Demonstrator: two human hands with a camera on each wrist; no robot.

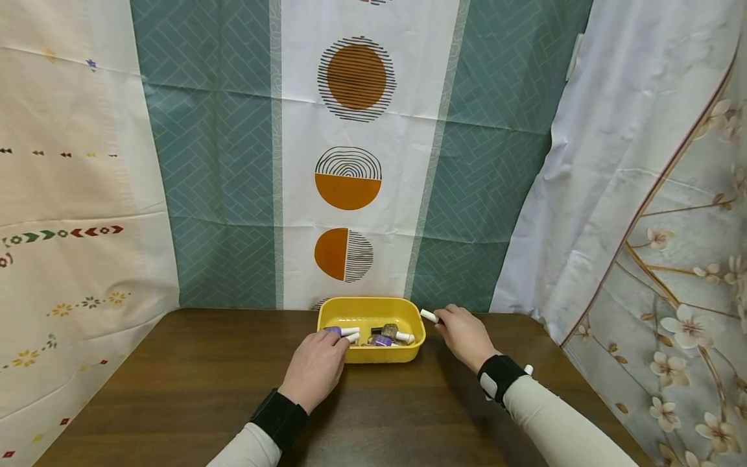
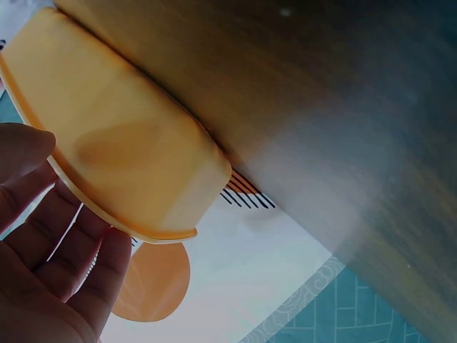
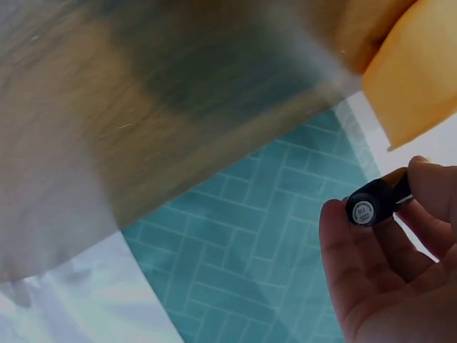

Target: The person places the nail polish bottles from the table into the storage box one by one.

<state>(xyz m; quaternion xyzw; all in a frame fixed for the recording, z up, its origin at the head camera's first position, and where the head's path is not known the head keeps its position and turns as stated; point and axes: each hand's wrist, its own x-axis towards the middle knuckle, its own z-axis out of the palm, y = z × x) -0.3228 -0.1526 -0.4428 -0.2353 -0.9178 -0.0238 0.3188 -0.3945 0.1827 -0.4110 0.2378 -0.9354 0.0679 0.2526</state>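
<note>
A yellow plastic basket (image 1: pixel 385 355) stands on the table and holds several small nail polish bottles, among them a purple one (image 1: pixel 382 340) and a brown glittery one (image 1: pixel 389 331). My left hand (image 1: pixel 315 366) grips its near left rim, thumb outside the wall (image 2: pixel 121 136) and fingers reaching over the edge; the fingertips are hidden. Beside those fingers lies a purple bottle with a white cap (image 1: pixel 350 331). Just right of the basket, my right hand (image 1: pixel 463 334) pinches a dark nail polish bottle (image 3: pixel 368 204), its white cap (image 1: pixel 428 316) pointing left and its round base label showing.
The brown wooden table (image 1: pixel 192 389) reaches back to a hanging curtain (image 1: pixel 350 214) with teal and white panels. A floral curtain (image 1: pixel 671 337) hangs on the right and a cream cloth (image 1: pixel 76 259) on the left.
</note>
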